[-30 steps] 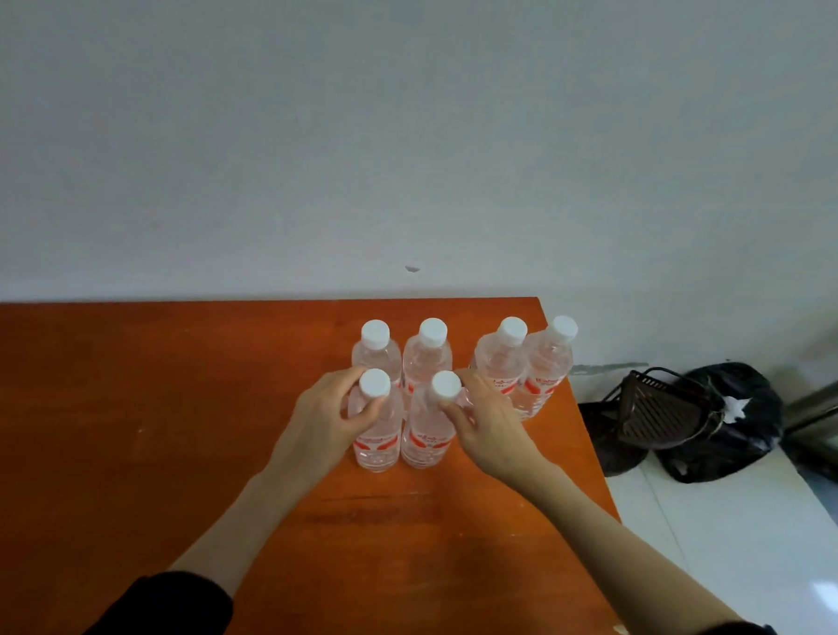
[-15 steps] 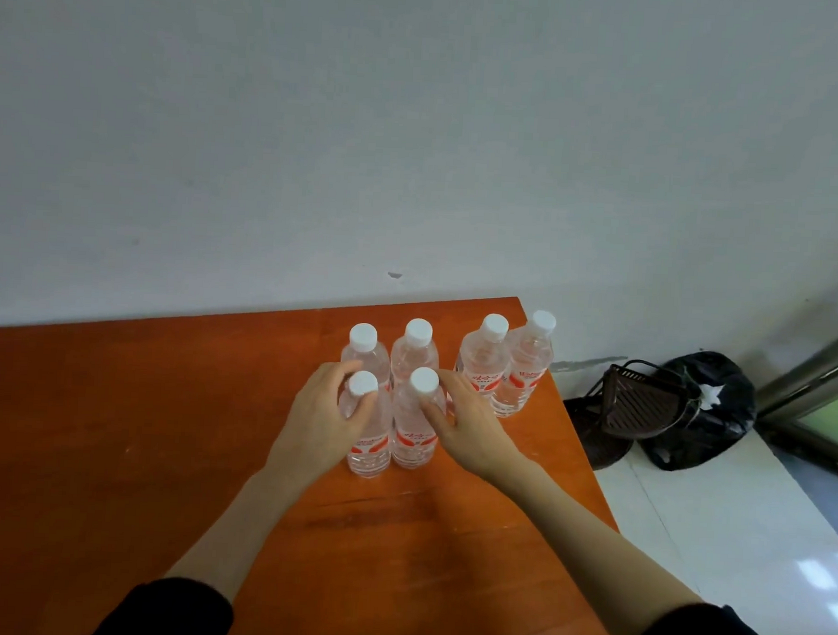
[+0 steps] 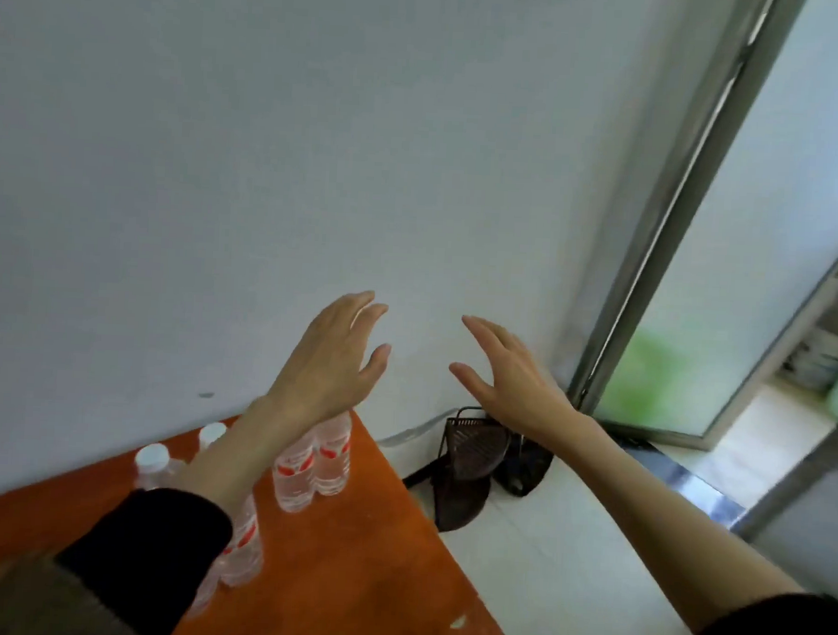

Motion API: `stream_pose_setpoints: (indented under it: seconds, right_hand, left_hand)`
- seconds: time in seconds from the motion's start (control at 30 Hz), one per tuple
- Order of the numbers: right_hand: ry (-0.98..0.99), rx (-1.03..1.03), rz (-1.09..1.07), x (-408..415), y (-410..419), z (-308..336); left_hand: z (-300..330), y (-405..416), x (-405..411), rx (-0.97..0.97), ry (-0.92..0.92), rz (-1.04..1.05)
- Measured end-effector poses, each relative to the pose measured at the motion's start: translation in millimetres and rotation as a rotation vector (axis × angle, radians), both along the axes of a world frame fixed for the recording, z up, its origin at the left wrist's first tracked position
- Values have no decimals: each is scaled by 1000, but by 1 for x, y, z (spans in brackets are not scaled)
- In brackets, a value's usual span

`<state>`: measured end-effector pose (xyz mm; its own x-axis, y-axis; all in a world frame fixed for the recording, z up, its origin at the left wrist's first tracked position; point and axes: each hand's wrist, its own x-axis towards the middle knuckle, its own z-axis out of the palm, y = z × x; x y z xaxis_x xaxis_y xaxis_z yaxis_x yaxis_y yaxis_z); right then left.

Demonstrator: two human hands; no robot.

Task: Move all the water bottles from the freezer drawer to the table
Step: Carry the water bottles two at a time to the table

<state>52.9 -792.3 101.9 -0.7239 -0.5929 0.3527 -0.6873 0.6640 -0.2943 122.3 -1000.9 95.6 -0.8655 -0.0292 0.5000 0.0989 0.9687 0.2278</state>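
Several clear water bottles (image 3: 313, 467) with white caps and red labels stand upright on the orange wooden table (image 3: 345, 585) at the lower left; my left forearm hides part of the group. My left hand (image 3: 333, 361) is raised above the bottles in front of the wall, fingers straight, holding nothing. My right hand (image 3: 511, 374) hovers to the right, past the table's edge, fingers spread and empty. No freezer drawer is in view.
A pale wall fills the background. Beyond the table's right edge is a white tiled floor with a dark mesh basket (image 3: 473, 451) and a black bag (image 3: 525, 468) against the wall. A metal-framed glass door (image 3: 691, 263) stands open at the right.
Both hands have let go of the front two bottles and lifted off the table. The view has swung to the right, toward the door.
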Motion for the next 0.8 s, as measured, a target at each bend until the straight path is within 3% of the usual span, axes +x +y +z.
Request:
stream_pose_setpoints:
  seconds: [0.1,0.3,0.8]
  right_hand:
    - [188,101,-190,5,86,36]
    - [314,280,-549,50,252,66]
    - [180,319,-1158,225,580,46]
  left_hand:
    - [34,65,-23,-81,25,-76]
    - [60,219,-30,-148,5,-255]
    - [48,597,8,-193,78,-791]
